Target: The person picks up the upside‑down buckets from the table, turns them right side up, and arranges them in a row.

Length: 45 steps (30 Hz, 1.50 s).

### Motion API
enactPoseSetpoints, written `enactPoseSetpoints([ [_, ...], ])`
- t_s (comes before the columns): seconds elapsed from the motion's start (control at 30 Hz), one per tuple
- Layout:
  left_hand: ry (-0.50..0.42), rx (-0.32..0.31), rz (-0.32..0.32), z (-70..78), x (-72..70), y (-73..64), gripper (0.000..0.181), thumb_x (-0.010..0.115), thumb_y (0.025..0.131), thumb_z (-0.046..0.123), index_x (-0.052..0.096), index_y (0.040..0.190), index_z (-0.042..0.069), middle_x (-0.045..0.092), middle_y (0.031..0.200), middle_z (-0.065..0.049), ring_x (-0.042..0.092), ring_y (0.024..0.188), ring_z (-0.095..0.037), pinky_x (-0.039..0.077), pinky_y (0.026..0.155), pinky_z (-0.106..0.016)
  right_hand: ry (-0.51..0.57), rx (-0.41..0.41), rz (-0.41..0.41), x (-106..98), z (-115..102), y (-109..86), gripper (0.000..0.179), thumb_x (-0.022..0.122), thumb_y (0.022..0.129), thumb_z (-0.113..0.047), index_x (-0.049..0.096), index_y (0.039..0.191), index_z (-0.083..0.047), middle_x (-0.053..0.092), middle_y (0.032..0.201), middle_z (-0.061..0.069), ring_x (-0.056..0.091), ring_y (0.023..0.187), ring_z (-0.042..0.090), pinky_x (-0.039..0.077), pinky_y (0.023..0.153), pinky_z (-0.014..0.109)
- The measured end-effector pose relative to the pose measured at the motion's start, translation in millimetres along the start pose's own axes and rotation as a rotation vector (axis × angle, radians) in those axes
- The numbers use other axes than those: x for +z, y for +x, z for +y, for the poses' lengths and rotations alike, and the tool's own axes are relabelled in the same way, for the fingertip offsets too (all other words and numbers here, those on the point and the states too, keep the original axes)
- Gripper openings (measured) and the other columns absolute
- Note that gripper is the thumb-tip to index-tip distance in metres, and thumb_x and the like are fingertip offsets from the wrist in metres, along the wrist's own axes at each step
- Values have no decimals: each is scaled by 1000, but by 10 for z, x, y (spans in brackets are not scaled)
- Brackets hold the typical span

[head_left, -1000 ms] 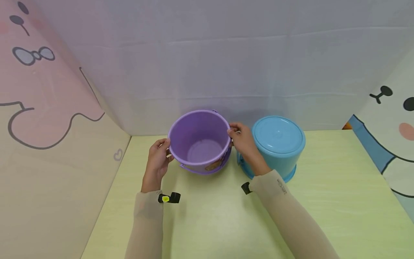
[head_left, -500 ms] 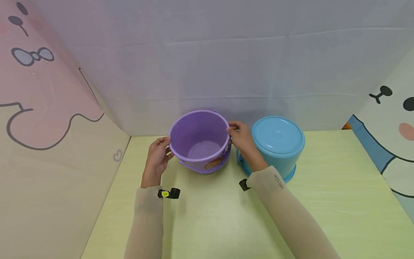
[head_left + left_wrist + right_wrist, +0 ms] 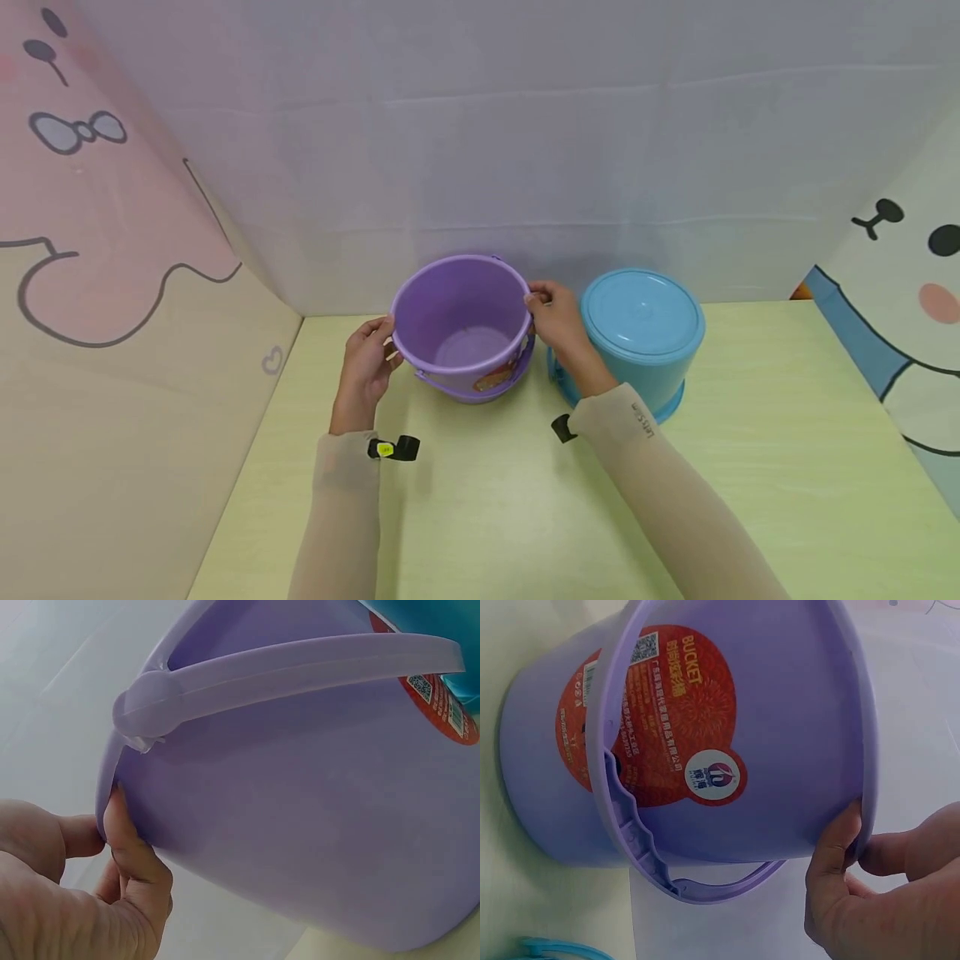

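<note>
A purple bucket point(image 3: 472, 333) stands upright near the back of the table, its mouth facing up and nothing visible inside. My left hand point(image 3: 366, 362) pinches its rim on the left side, thumb on one face and fingers on the other, as the left wrist view shows. On the opposite side my right hand point(image 3: 557, 317) pinches the rim the same way. The bucket's handle point(image 3: 300, 675) hangs down against the outer wall. A red label point(image 3: 682, 712) is stuck on that wall. Right of my right hand sits a blue bucket point(image 3: 643, 317) turned bottom up.
The pale green table point(image 3: 495, 500) stretches toward me and to the right. A whitish cloth wall point(image 3: 480, 150) rises close behind both buckets. Printed cartoon panels flank the table, a pink one point(image 3: 135, 217) at left and a white bear one point(image 3: 900, 275) at right.
The purple bucket's position is almost the same, with its rim shifted very slightly. My right hand and forearm have moved slightly left. Both hands keep their grip on the rim.
</note>
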<state>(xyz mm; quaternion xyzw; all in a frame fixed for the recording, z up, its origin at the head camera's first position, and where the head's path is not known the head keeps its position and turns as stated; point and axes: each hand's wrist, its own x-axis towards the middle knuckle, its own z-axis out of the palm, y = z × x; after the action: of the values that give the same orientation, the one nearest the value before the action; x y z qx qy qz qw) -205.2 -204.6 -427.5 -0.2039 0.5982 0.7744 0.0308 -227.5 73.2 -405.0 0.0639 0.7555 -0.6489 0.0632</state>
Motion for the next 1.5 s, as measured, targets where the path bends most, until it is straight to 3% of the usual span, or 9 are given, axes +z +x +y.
enactPoseSetpoints([
  [0.27, -61, -15, -19, -54, -23, -12, 14, 54, 112, 23, 57, 116, 10, 60, 104, 2, 62, 86, -8, 56, 73, -18, 34, 4, -70, -20, 43, -24, 42, 43, 114, -12, 47, 151, 5, 54, 135, 29, 62, 91, 20, 57, 74, 20],
  [0.63, -91, 43, -34, -230, -86, -146, 24, 51, 113, 26, 54, 127, 7, 62, 112, -3, 64, 88, -11, 57, 78, -21, 56, -56, -149, -84, 108, -218, 47, 35, 111, -1, 35, 156, 9, 51, 122, 23, 63, 97, 25, 62, 93, 40],
  [0.8, -98, 69, -36, -356, -100, -245, 20, 48, 114, 26, 56, 119, 9, 63, 106, 0, 66, 86, -10, 58, 77, -21, 46, -80, -174, -133, 171, -354, 46, 35, 111, -2, 35, 156, 8, 51, 127, 27, 62, 112, 42, 62, 92, 39],
  [1.0, -104, 70, -43, -520, -122, -334, 18, 49, 114, 24, 56, 116, 8, 59, 103, 1, 65, 86, -12, 58, 76, -20, 28, -115, -182, -217, 251, -524, 44, 34, 112, -1, 37, 154, 9, 51, 133, 32, 63, 113, 41, 61, 96, 48],
  [1.27, -63, 71, -46, -737, -101, -476, 18, 49, 114, 19, 56, 119, 3, 59, 103, -2, 65, 85, -14, 59, 72, -21, 29, -155, -161, -324, 376, -713, 39, 36, 111, 2, 44, 148, 10, 55, 127, 29, 64, 108, 38, 63, 87, 34],
  [1.4, -50, 72, -59, -836, -87, -536, 16, 50, 113, 17, 57, 118, 3, 59, 104, -4, 66, 83, -13, 59, 72, -21, 27, -179, -159, -392, 454, -792, 38, 37, 111, 2, 45, 146, 11, 57, 125, 30, 65, 104, 31, 63, 85, 32],
  [1.5, -38, 67, -72, -892, -73, -569, 20, 50, 113, 15, 55, 122, -1, 59, 105, -5, 66, 83, -12, 59, 72, -21, 26, -189, -166, -443, 516, -848, 37, 37, 111, 1, 46, 146, 12, 57, 125, 31, 65, 105, 32, 62, 86, 31],
])
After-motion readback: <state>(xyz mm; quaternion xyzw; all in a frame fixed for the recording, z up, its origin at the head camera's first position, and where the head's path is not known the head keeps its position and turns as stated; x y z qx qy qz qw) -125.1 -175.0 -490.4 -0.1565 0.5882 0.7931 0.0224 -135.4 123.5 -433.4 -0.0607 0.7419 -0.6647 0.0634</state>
